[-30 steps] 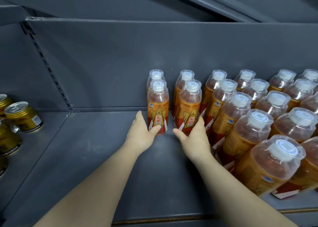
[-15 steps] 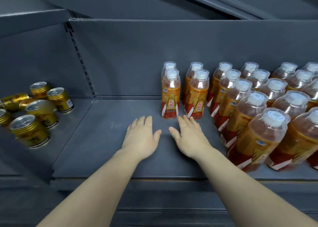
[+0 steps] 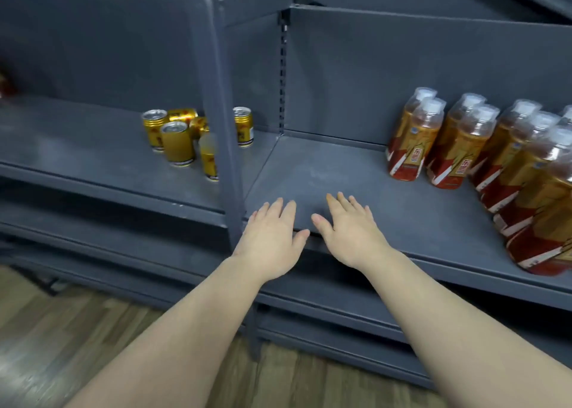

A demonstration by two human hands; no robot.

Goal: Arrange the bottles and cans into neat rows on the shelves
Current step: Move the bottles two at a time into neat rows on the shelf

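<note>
The bottles [image 3: 411,147] stand in tidy rows at the right of the right shelf [image 3: 356,172]. The cans [image 3: 178,143] sit in a loose cluster on the left shelf [image 3: 77,141], at least one tipped over. The left hand [image 3: 272,237] and the right hand [image 3: 353,234] hover flat and empty over the right shelf's front edge. The cans probably come next: right the tipped one, then line them up with labels forward. The bottle labels are red and gold, their characters too blurred to read.

Matt grey metal shelf [image 3: 387,197], faintly scuffed; glossy gold metal cans [image 3: 178,143]; clear shiny plastic bottles [image 3: 411,138] with slick printed labels; wood-grain floor [image 3: 62,330], lightly sheened.
</note>
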